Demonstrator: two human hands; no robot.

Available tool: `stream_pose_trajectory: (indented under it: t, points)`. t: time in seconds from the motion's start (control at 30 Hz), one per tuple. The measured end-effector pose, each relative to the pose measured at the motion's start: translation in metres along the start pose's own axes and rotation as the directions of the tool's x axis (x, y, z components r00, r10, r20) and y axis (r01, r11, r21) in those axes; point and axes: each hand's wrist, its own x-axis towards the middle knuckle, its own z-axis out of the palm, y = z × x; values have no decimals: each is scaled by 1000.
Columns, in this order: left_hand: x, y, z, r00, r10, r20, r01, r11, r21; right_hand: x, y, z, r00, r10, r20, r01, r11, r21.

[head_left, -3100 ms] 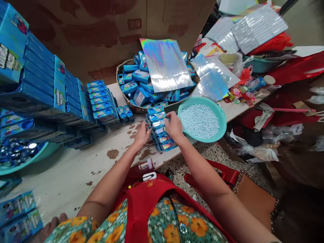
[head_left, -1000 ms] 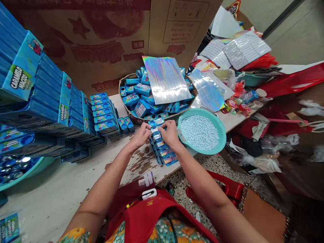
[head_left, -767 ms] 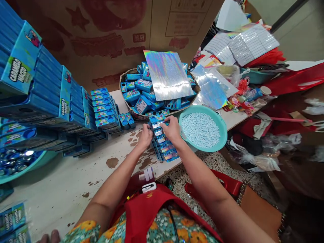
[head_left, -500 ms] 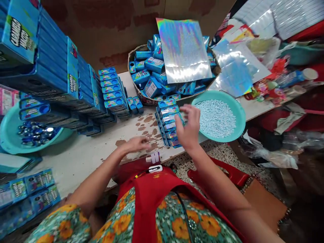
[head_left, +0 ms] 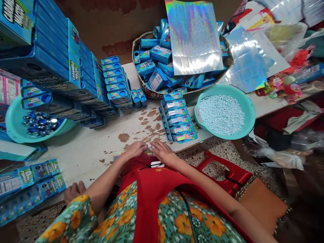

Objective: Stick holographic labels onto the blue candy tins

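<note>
On the counter [head_left: 87, 153] before you, a row of candy boxes [head_left: 179, 116] stands left of the pellet basin [head_left: 249, 109]. Behind that row sits a carton [head_left: 152, 95] heaped with loose boxes [head_left: 162, 54], a foil sheet [head_left: 194, 40] lying over them. To your left, box stacks [head_left: 50, 57] partly hide a second basin [head_left: 12, 123].

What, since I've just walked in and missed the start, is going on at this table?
A person's left hand and right hand meet at a pale piece, too small to identify, by the table's near edge. Just beyond, untouched, stands a row of blue boxes, most with shiny patches on top. Beside it is a basin of pale pellets; behind, a shiny sheet lies over loose boxes.
</note>
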Motion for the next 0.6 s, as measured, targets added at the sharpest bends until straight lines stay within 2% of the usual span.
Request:
stream_pose_trajectory:
  t: [0.13, 0.27, 0.33, 0.37, 0.43, 0.5, 0.6]
  points:
    - [3, -3, 0, 1000, 27, 7, -27, 999, -20, 2, -2, -3, 999, 18, -35, -19, 1000, -23]
    - [6, -8, 1, 1000, -8, 11, 8, 1000, -30, 15, -12, -16, 997, 68, 21, -68, 998, -21]
    - [2, -5, -2, 997, -33, -74, 25, 994, -102, 19, -22, -33, 990, 144, 0, -144, 989, 45]
    - [-2, -1, -5, 991, -18, -135, -6, 984, -176, 20, -27, -44, 981, 189, -32, -186, 978, 97]
    - [-12, 12, -13, 971, 82, -226, -161, 920, -358, 21, -39, -70, 956, 275, -101, -249, 944, 214]
    - [-22, 32, -23, 953, 204, -222, -291, 817, -498, 22, -50, -98, 933, 330, -146, -275, 912, 305]
    - [-30, 62, -43, 960, 237, -152, -280, 741, -611, 26, -59, -131, 885, 406, -229, -310, 879, 361]
